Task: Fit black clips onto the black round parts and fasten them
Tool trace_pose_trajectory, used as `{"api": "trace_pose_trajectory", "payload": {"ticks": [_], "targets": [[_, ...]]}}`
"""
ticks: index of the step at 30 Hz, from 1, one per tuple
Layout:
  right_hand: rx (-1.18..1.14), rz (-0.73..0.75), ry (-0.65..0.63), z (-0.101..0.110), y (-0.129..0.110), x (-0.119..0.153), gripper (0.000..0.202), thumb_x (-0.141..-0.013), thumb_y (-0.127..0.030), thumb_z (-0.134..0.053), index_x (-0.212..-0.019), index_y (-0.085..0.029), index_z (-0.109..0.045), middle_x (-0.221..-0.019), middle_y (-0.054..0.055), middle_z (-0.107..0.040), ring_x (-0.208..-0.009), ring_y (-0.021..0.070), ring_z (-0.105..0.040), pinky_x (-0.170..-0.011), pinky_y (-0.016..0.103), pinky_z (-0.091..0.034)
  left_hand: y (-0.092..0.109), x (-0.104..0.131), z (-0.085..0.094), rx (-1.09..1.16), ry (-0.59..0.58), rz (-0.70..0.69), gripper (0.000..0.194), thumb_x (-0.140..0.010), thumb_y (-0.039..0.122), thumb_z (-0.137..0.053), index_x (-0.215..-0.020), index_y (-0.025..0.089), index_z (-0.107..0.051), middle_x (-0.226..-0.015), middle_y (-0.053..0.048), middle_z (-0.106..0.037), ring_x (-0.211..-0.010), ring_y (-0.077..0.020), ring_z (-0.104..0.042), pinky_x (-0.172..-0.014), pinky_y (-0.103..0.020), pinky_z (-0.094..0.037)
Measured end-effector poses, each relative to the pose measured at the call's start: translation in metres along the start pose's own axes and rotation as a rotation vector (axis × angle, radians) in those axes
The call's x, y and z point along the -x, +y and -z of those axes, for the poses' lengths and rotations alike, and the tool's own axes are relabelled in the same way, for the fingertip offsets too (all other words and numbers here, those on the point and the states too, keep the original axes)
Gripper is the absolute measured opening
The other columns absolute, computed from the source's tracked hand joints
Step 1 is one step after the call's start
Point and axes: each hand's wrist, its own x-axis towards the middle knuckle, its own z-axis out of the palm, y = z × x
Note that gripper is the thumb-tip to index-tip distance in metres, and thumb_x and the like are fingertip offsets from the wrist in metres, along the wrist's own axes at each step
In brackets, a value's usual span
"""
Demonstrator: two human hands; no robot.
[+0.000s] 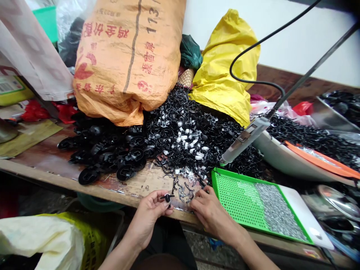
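Observation:
My left hand (152, 212) is closed, with a small black plastic part (168, 197) pinched between thumb and fingers above the table's front edge. Several thin dark clips (182, 189) lie on the wood between my two hands. My right hand (210, 212) has its fingers bent together beside those clips, close to the left side of a green perforated tray (239, 195). Whatever its fingertips hold, if anything, is hidden. Small metal pieces (281, 210) fill the tray's right half. Behind my hands rises a heap of small black parts (168, 127), with white pieces (191, 142) scattered over it.
Round black plastic parts (112, 150) are piled at left, below an orange woven sack (126, 56). A yellow bag (227, 67) stands behind the heap. Over the tray's corner slants a grey tool (244, 138) on a rod. A large metal basin (275, 157) sits at right.

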Motion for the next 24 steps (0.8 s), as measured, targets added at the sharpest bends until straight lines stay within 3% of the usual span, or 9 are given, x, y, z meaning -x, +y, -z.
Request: {"api": "trace_pose_trajectory", "payload": {"ticks": [6, 8, 11, 13, 16, 19, 21, 24], "targets": [[0.038, -0.065, -0.014, -0.009, -0.004, -0.005, 0.012, -0.065, -0.007, -0.042, -0.068, -0.017, -0.045, -0.070, 0.003, -0.054, -0.073, 0.0162, -0.043, -0.071, 0.032, -0.028, 0.000, 0.001, 0.000, -0.010, 0.003, -0.005, 0.024, -0.064, 0.020, -0.061, -0.086, 0.014, -0.055, -0.073, -0.002, -0.060, -0.064, -0.0120, -0.056, -0.063, -0.025, -0.044], [0.015, -0.084, 0.088, -0.005, 0.002, -0.001, 0.012, -0.065, -0.007, -0.040, -0.065, -0.018, -0.045, -0.066, 0.003, -0.053, -0.069, 0.0157, -0.044, -0.070, 0.032, -0.030, 0.000, 0.001, 0.000, -0.018, 0.004, -0.003, 0.024, -0.064, 0.020, -0.061, -0.087, 0.014, -0.055, -0.072, -0.002, -0.060, -0.064, -0.0123, -0.056, -0.063, -0.025, -0.044], [-0.005, -0.189, 0.347, 0.015, 0.027, 0.017, 0.012, -0.071, -0.012, -0.038, -0.069, -0.018, -0.048, -0.064, 0.003, -0.055, -0.066, 0.0160, -0.048, -0.067, 0.031, -0.035, 0.001, 0.001, 0.000, -0.031, -0.002, -0.009, 0.023, -0.065, 0.020, -0.060, -0.087, 0.014, -0.055, -0.071, -0.002, -0.060, -0.065, -0.0124, -0.056, -0.064, -0.025, -0.044], [0.077, -0.321, 0.499, 0.034, 0.050, 0.040, 0.010, -0.072, -0.019, -0.041, -0.074, -0.018, -0.050, -0.067, 0.005, -0.058, -0.067, 0.0178, -0.051, -0.066, 0.032, -0.037, 0.001, 0.001, 0.000, -0.036, -0.007, -0.010, 0.024, -0.065, 0.020, -0.060, -0.088, 0.014, -0.055, -0.072, -0.002, -0.060, -0.065, -0.0124, -0.056, -0.064, -0.025, -0.044], [0.203, -0.631, 0.621, 0.053, 0.085, 0.081, 0.011, -0.067, -0.026, -0.044, -0.068, -0.019, -0.052, -0.062, 0.006, -0.057, -0.057, 0.0188, -0.052, -0.056, 0.032, -0.039, 0.001, 0.001, 0.001, -0.036, -0.006, 0.000, 0.024, -0.065, 0.021, -0.060, -0.088, 0.014, -0.055, -0.073, -0.002, -0.061, -0.066, -0.0130, -0.057, -0.064, -0.025, -0.044], [0.297, -0.900, 0.585, 0.053, 0.105, 0.110, 0.017, -0.066, -0.035, -0.047, -0.061, -0.021, -0.055, -0.062, 0.008, -0.057, -0.051, 0.0186, -0.049, -0.050, 0.032, -0.037, 0.002, 0.001, 0.000, -0.038, -0.001, 0.004, 0.023, -0.065, 0.021, -0.060, -0.087, 0.014, -0.056, -0.072, -0.002, -0.061, -0.065, -0.0129, -0.057, -0.063, -0.025, -0.044], [0.345, -0.891, 0.632, 0.046, 0.105, 0.112, 0.024, -0.069, -0.040, -0.044, -0.061, -0.021, -0.056, -0.066, 0.009, -0.055, -0.054, 0.0190, -0.049, -0.050, 0.032, -0.037, 0.003, 0.001, -0.001, -0.038, 0.011, 0.012, 0.024, -0.064, 0.021, -0.061, -0.086, 0.014, -0.056, -0.070, -0.002, -0.061, -0.064, -0.0129, -0.057, -0.063, -0.024, -0.044], [0.256, -0.628, 0.677, 0.036, 0.083, 0.091, 0.021, -0.074, -0.036, -0.044, -0.073, -0.019, -0.057, -0.075, 0.007, -0.052, -0.068, 0.0196, -0.051, -0.059, 0.032, -0.039, 0.004, 0.001, -0.002, -0.036, 0.026, 0.023, 0.025, -0.062, 0.021, -0.063, -0.085, 0.014, -0.057, -0.068, -0.002, -0.061, -0.063, -0.0135, -0.057, -0.062, -0.025, -0.045]]}}
